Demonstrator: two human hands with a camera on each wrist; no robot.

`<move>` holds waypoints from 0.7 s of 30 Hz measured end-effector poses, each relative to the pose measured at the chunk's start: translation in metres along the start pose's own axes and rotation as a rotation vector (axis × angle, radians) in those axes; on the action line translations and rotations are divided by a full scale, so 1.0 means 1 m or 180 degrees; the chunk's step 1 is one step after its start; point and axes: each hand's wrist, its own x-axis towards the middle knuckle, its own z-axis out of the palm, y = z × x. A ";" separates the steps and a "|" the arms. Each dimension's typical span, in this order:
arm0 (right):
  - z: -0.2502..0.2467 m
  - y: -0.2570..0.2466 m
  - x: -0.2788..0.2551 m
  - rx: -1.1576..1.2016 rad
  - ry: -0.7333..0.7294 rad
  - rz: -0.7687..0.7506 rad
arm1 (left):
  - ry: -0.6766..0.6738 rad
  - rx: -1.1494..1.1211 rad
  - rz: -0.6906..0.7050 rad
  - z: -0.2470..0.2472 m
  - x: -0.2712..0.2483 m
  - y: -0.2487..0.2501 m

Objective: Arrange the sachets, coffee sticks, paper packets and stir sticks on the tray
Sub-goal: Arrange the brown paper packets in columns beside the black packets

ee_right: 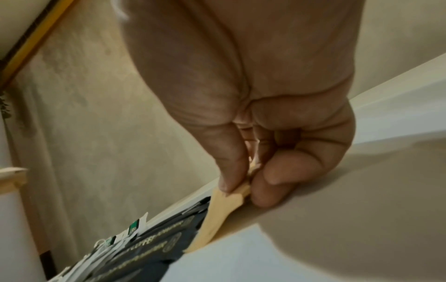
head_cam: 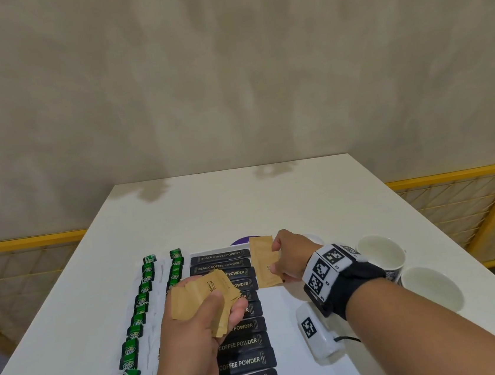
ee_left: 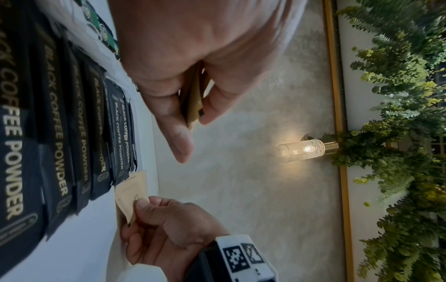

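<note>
1. Kraft-brown paper packet [head_cam: 265,262], flat rectangle w/ matte finish, pinched at its near right edge by right hand [head_cam: 291,258] between thumb and fingertips; it sits just right of the black sticks, far end lifted a bit. Right wrist view shows thumb on top, fingers curled under the paper edge.
2. Left hand [head_cam: 194,326] grips a fanned bunch of brown sugar packets [head_cam: 204,295], same kraft paper, "Brown Sugar" printed on one; thumb presses across the top, fingers curl beneath. Bunch is held above the sticks, not touching them.
3. Black coffee sticks [head_cam: 239,342], glossy foil-like, long narrow shapes w/ "BLACK COFFEE POWDER" in pale lettering, lie in one overlapping column running near to far.
4. Green tea sachets [head_cam: 138,320], shiny dark green w/ round logos, in two columns left of the sticks; small white tags and strings trail beside them.
5. White tray [head_cam: 286,321] under the rows: smooth, pale, edges hard to tell from the white bench [head_cam: 211,207], which is smooth and slightly glossy.
6. Two white ceramic mugs [head_cam: 403,268], round, glazed, stand right of the right wrist, close together.
7. Purple round edge [head_cam: 244,240] peeks out beyond the far end of the sticks; can't tell what it is.
8. Right wrist wears a black band w/ white square-patterned marker blocks [head_cam: 326,267].
</note>
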 end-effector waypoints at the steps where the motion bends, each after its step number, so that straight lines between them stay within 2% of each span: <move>1: 0.001 0.000 0.001 -0.0015 0.0011 -0.0016 | -0.0001 -0.0007 0.0004 0.000 0.000 0.000; 9: 0.001 0.001 0.005 -0.0179 0.0036 -0.0080 | -0.0016 -0.0049 -0.0100 0.000 -0.002 0.001; 15: -0.005 0.000 -0.006 -0.0571 0.0227 -0.0216 | -0.0203 -0.0407 -0.0349 0.000 -0.005 0.006; 18: -0.011 -0.003 -0.019 -0.0177 0.0179 -0.0434 | -0.0260 -0.0467 -0.0391 0.000 -0.005 0.006; 19: -0.011 -0.005 -0.024 0.0138 0.0030 -0.0490 | -0.0256 -0.0447 -0.0371 0.000 -0.005 0.005; 21: -0.011 -0.009 -0.036 0.0987 -0.0563 -0.0513 | -0.0237 -0.0363 -0.0305 0.001 -0.003 0.002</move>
